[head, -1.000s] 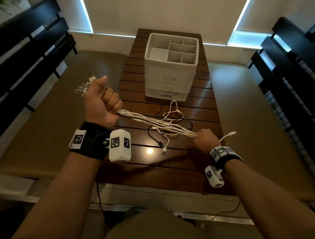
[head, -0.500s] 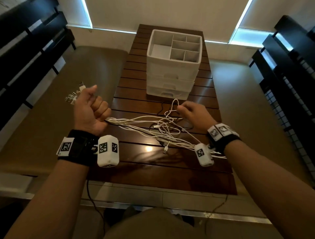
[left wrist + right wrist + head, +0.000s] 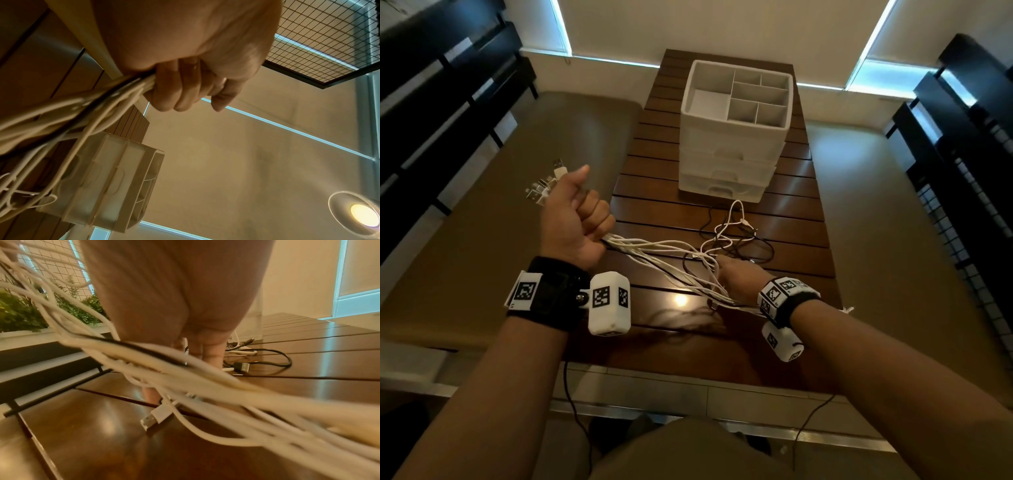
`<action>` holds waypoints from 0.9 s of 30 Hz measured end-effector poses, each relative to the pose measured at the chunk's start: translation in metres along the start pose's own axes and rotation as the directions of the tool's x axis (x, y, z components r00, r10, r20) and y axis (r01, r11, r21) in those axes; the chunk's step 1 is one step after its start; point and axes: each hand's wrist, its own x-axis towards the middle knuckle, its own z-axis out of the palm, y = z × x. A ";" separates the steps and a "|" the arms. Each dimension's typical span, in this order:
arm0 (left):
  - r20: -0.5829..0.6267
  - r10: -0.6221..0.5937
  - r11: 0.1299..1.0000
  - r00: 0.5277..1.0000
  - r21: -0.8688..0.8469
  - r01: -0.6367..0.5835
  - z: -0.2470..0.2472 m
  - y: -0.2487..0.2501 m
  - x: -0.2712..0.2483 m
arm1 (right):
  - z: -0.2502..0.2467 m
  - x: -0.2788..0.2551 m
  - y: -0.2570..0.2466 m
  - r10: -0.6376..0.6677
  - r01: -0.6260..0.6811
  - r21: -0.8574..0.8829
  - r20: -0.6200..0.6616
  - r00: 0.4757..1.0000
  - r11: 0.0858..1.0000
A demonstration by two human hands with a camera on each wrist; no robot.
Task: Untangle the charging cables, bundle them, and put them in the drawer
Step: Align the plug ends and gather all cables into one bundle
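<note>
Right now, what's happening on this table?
A person is sorting charging cables. The left hand grips a bunch of white cables near their USB plugs, raised over the table's left edge. The right hand is down among the strands on the wooden table, but its grip is hidden. A black cable still lies looped in the tangle. The white drawer unit behind has its drawers closed; nothing is bundled or stored yet.

Slatted wooden table — backlit blinds
</note>
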 end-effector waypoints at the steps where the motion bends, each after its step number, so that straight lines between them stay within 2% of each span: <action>1: 0.000 0.002 1.000 1.000 0.004 -0.002 0.000 0.000 0.000 | 0.001 0.001 0.002 0.010 -0.010 0.005 -0.029 1.000 1.000; 2: 0.000 0.005 1.000 1.000 0.006 -0.005 0.000 0.001 0.001 | 0.002 0.002 0.003 0.024 -0.024 -0.004 -0.044 0.999 1.000; 6: -0.008 0.004 1.000 1.000 -0.020 -0.004 -0.001 0.000 0.001 | 0.002 0.006 0.002 0.045 -0.044 -0.021 0.059 0.997 0.999; 11: -0.034 -0.013 0.999 0.999 -0.047 0.012 0.002 -0.005 -0.001 | 0.013 0.000 0.001 -0.059 0.074 -0.132 0.114 0.992 0.988; 14: -0.028 -0.009 0.999 1.000 -0.050 0.008 0.005 -0.006 -0.002 | 0.016 0.000 0.006 -0.050 0.074 -0.232 0.108 0.993 0.970; 16: -0.023 -0.013 0.999 1.000 -0.041 0.012 0.006 -0.004 -0.001 | 0.012 -0.002 0.008 -0.046 0.057 -0.203 0.060 0.997 0.977; 19: -0.021 -0.006 0.999 1.000 -0.035 0.005 0.004 0.002 0.000 | -0.012 -0.006 0.005 -0.014 0.014 0.001 -0.159 0.987 1.000; 21: -0.022 0.003 1.000 1.000 -0.020 -0.003 0.005 0.003 0.001 | -0.043 -0.010 0.002 0.080 0.008 0.250 -0.339 0.937 0.968; 23: -0.022 0.012 1.000 1.000 0.004 -0.012 0.009 0.000 0.002 | -0.086 -0.015 -0.005 0.149 0.091 0.430 -0.492 0.857 0.898; 25: -0.014 0.009 0.999 1.000 0.033 -0.009 0.014 -0.006 0.002 | -0.132 -0.024 -0.018 0.182 0.220 0.520 -0.614 0.768 0.826; 27: -0.006 0.002 0.998 1.000 0.056 -0.002 0.018 -0.012 0.002 | -0.171 -0.033 -0.032 0.218 0.404 0.584 -0.719 0.660 0.704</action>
